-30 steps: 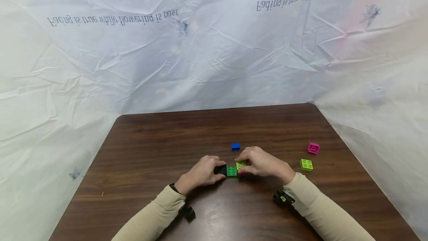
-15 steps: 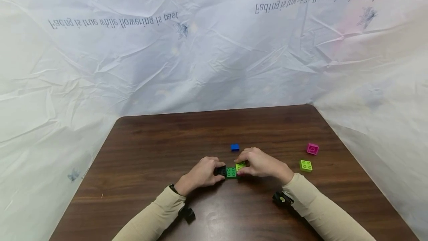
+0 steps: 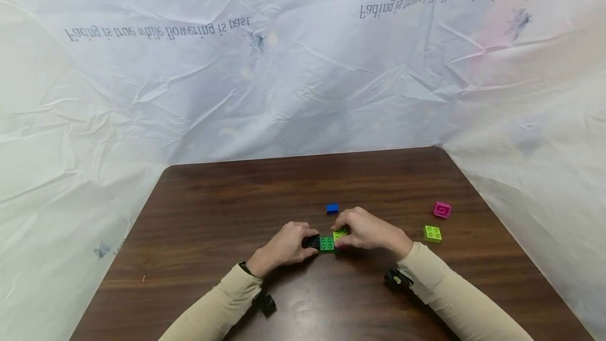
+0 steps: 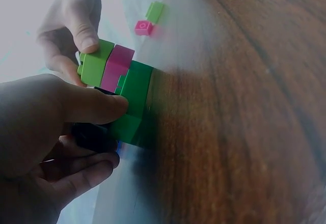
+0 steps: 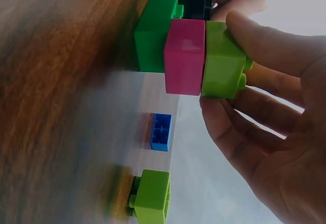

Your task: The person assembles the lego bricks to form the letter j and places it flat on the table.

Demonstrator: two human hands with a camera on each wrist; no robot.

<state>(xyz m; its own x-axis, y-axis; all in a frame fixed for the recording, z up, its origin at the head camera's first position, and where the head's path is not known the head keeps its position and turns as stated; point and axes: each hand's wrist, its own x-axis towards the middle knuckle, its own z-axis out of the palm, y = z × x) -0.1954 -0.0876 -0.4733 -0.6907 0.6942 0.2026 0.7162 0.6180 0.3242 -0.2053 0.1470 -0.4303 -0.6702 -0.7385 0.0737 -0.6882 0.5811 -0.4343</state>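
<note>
A long dark green brick (image 4: 135, 96) stands on the table, with a pink brick (image 5: 184, 56) stacked on one end and a lime brick (image 5: 224, 61) above the pink one. My right hand (image 3: 369, 229) pinches the lime brick between thumb and fingers. On the green brick's left end sits a black brick (image 3: 311, 241), gripped by my left hand (image 3: 285, 243), whose thumb also reaches the green brick's side. Green studs show between the black brick and the stack in the head view. My fingers partly hide the black and lime bricks.
Beyond the stack lies a small blue brick (image 3: 332, 208). Toward the table's right edge are a pink brick (image 3: 442, 210) and a lime brick (image 3: 432, 233). Another lime-coloured brick (image 5: 153, 196) shows low in the right wrist view. A white sheet (image 3: 303, 67) surrounds the table.
Both hands keep their holds with almost no movement. Between the earliest frame and now, the pink brick under my right thumb has become less visible in the head view.
</note>
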